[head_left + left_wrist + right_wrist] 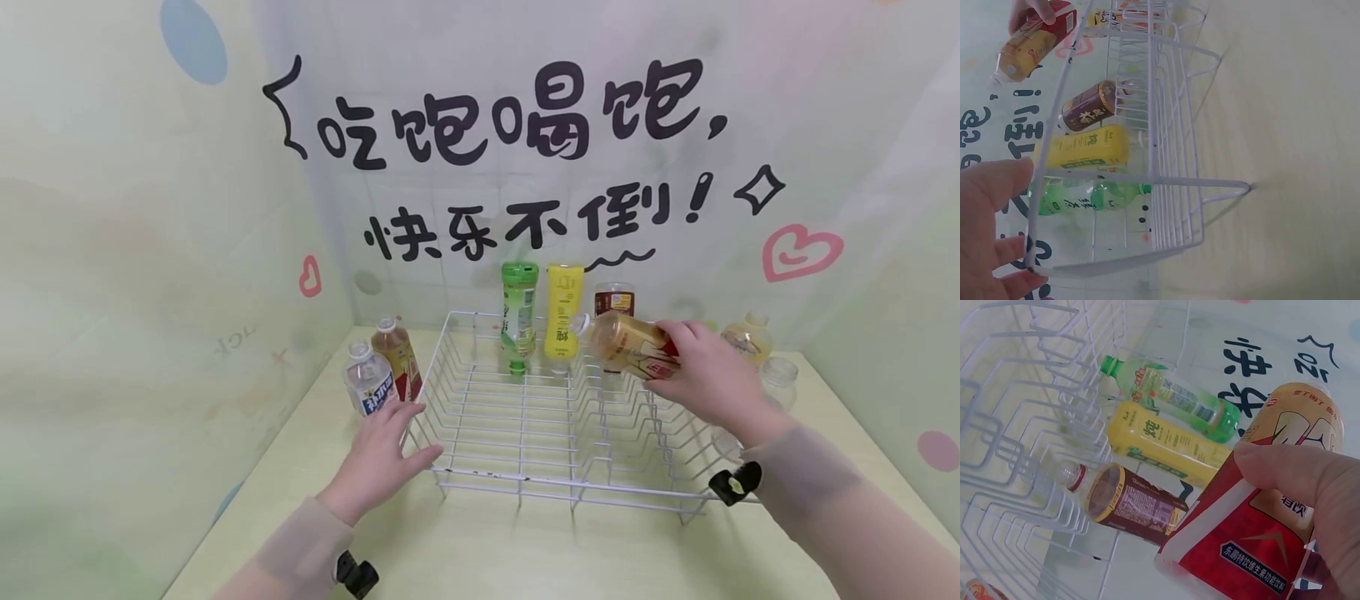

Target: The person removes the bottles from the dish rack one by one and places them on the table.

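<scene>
My right hand (712, 379) grips a plastic bottle (622, 340) with a red and gold label, above the right side of a white wire rack (525, 479). The bottle lies nearly level, its neck pointing left in the head view. At the rack's left front corner is my left hand (378, 458), fingers spread and thumb apart, fingertips right at the rim wire. Along the rack's back, a green bottle (519, 312), a yellow bottle (564, 308) and a brown-labelled bottle (1138, 503) stand upside down, necks low among the wires.
Left of the rack stand a clear bottle (369, 379) with a blue and white label and an amber bottle (397, 354). On its right are a yellow-labelled bottle (748, 337) and a clear bottle (780, 379), partly behind my right arm. A printed backdrop (465, 75) closes off the back.
</scene>
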### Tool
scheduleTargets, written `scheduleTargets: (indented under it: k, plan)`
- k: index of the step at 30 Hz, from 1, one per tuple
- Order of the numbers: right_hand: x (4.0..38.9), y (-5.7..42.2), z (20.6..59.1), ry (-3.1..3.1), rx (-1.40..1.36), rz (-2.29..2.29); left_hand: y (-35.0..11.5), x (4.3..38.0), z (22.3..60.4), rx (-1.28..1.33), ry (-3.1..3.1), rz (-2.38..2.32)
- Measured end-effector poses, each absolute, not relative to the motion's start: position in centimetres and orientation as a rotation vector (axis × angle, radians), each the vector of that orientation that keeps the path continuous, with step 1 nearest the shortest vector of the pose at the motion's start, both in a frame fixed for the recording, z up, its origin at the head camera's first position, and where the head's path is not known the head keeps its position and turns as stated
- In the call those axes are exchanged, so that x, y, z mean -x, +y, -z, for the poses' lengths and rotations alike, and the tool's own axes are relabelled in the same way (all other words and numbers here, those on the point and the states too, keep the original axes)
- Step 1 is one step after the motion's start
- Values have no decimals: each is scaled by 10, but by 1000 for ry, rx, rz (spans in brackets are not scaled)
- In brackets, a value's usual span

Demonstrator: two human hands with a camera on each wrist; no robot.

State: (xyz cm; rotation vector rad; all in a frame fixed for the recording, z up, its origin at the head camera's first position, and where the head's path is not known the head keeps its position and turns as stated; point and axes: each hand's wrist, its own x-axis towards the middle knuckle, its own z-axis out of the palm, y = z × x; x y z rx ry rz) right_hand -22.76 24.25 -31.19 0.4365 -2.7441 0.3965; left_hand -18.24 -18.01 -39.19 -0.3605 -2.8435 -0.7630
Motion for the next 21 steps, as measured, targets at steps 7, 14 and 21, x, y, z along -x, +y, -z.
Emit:
scheduleTargets:
  k: [7,14,21]
  plan:
    - [221,260,306,-2733,-389,-560,-185,179,411,379,-2809,787]
    - [213,283,299,-2755,-276,-706,-184,178,418,378,-2825,838]
    - [209,305,300,-2665,-244,-868,-180,178,421,354,-2855,925]
